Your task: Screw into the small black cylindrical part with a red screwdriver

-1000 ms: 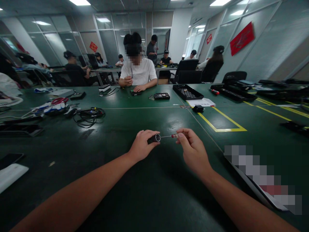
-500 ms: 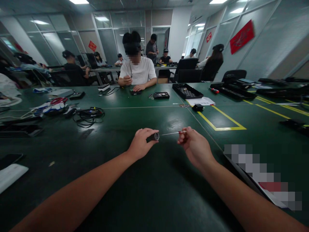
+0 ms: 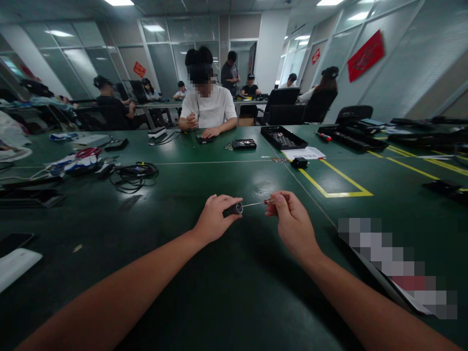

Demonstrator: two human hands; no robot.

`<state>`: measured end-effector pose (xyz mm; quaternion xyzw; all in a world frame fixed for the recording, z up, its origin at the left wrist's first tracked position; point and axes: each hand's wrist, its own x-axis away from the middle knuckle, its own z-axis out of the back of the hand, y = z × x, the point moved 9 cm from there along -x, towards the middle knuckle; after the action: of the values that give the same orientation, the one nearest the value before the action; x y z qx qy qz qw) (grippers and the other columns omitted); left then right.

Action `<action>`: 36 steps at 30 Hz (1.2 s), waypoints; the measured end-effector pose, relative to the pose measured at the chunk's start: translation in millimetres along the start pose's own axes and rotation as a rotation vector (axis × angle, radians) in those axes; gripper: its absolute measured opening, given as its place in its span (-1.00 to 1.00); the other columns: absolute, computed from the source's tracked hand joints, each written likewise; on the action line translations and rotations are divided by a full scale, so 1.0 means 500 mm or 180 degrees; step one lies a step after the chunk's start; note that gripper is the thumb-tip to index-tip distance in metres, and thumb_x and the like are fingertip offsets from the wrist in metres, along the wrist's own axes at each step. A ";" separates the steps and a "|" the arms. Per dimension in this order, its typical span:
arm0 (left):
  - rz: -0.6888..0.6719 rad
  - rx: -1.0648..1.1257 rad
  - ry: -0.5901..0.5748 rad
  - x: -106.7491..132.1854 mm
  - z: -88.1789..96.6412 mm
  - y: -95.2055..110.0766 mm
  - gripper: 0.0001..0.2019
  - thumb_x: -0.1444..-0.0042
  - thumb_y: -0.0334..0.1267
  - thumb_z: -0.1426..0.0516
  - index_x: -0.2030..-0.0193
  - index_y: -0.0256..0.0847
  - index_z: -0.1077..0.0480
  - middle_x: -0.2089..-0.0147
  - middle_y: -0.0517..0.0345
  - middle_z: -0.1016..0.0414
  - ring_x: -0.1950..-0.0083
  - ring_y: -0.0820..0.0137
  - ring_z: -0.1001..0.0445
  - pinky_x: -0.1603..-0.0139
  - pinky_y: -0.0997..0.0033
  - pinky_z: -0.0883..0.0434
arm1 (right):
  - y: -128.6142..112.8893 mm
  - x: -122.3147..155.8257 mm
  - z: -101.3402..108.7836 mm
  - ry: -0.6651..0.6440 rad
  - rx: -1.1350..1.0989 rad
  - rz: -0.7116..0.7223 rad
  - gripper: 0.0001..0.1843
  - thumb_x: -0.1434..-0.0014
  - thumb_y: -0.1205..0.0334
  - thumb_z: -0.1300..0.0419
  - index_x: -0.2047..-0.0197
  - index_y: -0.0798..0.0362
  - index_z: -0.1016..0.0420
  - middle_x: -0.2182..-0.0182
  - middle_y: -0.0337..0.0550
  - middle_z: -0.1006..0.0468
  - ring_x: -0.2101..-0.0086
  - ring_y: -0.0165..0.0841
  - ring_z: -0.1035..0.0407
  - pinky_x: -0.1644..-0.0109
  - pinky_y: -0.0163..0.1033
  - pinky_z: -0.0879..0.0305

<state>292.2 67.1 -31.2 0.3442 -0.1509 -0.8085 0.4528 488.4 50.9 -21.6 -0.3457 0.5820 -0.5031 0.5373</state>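
Observation:
Above the green table [image 3: 175, 302], my left hand [image 3: 215, 218] is closed round a short dark cylinder [image 3: 231, 210] with a pale, round end that faces right. What the cylinder is I cannot tell. My right hand [image 3: 292, 214] grips a thin screwdriver [image 3: 269, 201] by its red and clear handle. Its metal shaft points left, and the tip is at the cylinder's round end; how far in it reaches is not visible.
A bundle of black cables [image 3: 134, 175] lies to the left. Ahead stand a black parts tray [image 3: 283, 138] and a small black block [image 3: 300, 163] beside yellow tape. Across the table a person in a white shirt [image 3: 223, 105] handles a small device. Papers [image 3: 398, 273] lie at right.
My right hand has moved left, bringing the screwdriver's tip from just short of the cylinder to its end face. My left hand is nearly still.

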 end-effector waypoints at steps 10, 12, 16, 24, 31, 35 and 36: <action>0.0041 -0.0050 -0.0060 0.000 -0.006 -0.001 -0.58 -0.20 -0.28 -0.29 -0.21 0.01 -0.49 -0.06 0.07 -0.58 -0.13 0.17 -0.49 -0.36 -0.18 -0.18 | -0.023 0.011 -0.012 -0.0210 0.0197 0.0285 -0.73 -0.37 -0.04 -0.12 0.13 -0.03 -0.44 0.35 -0.19 -0.54 0.34 -0.30 -0.45 0.20 -0.13 -0.41; 0.0033 -0.0054 -0.0059 0.001 -0.007 -0.001 -0.58 -0.20 -0.29 -0.29 -0.21 0.02 -0.48 -0.05 0.08 -0.57 -0.13 0.17 -0.49 -0.36 -0.18 -0.18 | -0.023 0.013 -0.017 -0.0311 0.0152 0.0279 -0.73 -0.32 -0.04 -0.19 0.10 -0.03 -0.46 0.36 -0.20 -0.55 0.35 -0.30 -0.45 0.23 -0.15 -0.41; 0.0029 -0.0097 -0.0096 0.001 -0.008 0.000 -0.58 -0.20 -0.30 -0.29 -0.21 0.02 -0.49 -0.04 0.09 -0.56 -0.12 0.17 -0.48 -0.37 -0.19 -0.17 | -0.036 0.021 -0.024 -0.0451 0.0406 0.0371 -0.73 -0.31 -0.04 -0.18 0.12 -0.02 -0.51 0.42 -0.21 -0.54 0.40 -0.29 -0.45 0.30 -0.17 -0.34; 0.0080 -0.0163 -0.0125 0.000 -0.009 -0.001 -0.56 -0.20 -0.32 -0.29 -0.22 -0.02 -0.48 -0.04 0.07 -0.55 -0.12 0.17 -0.47 -0.37 -0.21 -0.18 | -0.048 0.023 -0.006 -0.0233 0.0544 0.0537 -0.75 -0.36 -0.02 -0.13 0.19 -0.04 -0.49 0.41 -0.22 -0.53 0.38 -0.29 -0.41 0.30 -0.18 -0.28; -0.0038 -0.0044 -0.0062 0.001 -0.010 -0.003 -0.57 -0.22 -0.32 -0.28 -0.23 -0.01 -0.46 -0.10 0.07 -0.57 -0.17 0.18 -0.47 -0.39 -0.20 -0.16 | -0.044 0.025 -0.020 -0.0429 0.0266 0.0495 -0.78 -0.36 0.02 -0.16 0.17 -0.02 -0.50 0.41 -0.22 -0.51 0.38 -0.32 -0.41 0.28 -0.19 -0.29; -0.0037 0.0050 -0.0015 0.001 -0.007 -0.003 -0.57 -0.20 -0.31 -0.31 -0.21 -0.04 -0.45 -0.14 0.07 -0.58 -0.20 0.19 -0.48 -0.41 -0.20 -0.13 | -0.041 0.018 -0.015 -0.0327 0.0096 0.0406 -0.78 -0.32 0.02 -0.18 0.19 -0.01 -0.50 0.42 -0.21 -0.52 0.38 -0.31 -0.42 0.28 -0.18 -0.33; -0.0036 0.0057 0.0003 0.001 -0.006 -0.003 -0.57 -0.19 -0.30 -0.31 -0.20 -0.05 -0.46 -0.13 0.07 -0.58 -0.19 0.19 -0.48 -0.41 -0.20 -0.13 | -0.039 0.017 -0.016 -0.0328 0.0064 0.0397 -0.78 -0.31 0.02 -0.19 0.19 0.00 -0.50 0.42 -0.21 -0.53 0.39 -0.31 -0.42 0.28 -0.18 -0.33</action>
<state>293.4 67.7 -34.5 0.3495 -0.1560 -0.8095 0.4452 476.6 39.8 -5.9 -0.3288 0.5689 -0.4560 0.6003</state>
